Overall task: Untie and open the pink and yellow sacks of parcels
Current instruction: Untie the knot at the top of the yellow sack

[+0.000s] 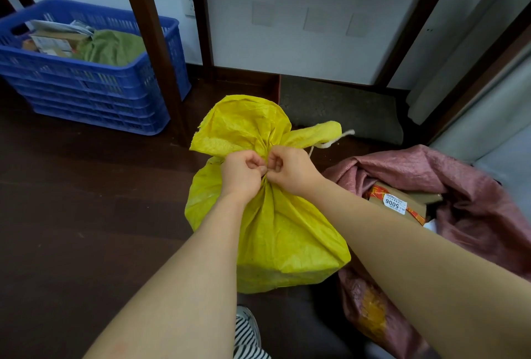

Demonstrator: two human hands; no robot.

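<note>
A yellow woven sack (281,238) stands on the dark floor in the middle, its neck gathered tight. My left hand (242,172) and my right hand (290,170) pinch the gathered neck from either side, fingers curled on the tie there. A white cord end (334,140) trails out to the right behind my right hand. The pink sack (471,203) lies to the right with its mouth open, showing a brown cardboard parcel (399,203) with a white label.
A blue plastic crate (86,82) holding paper and green cloth stands at the back left. A dark wooden table leg (152,42) rises beside it. White wall panels and a grey mat (339,105) lie behind the sacks. A striped shoe (247,332) shows below.
</note>
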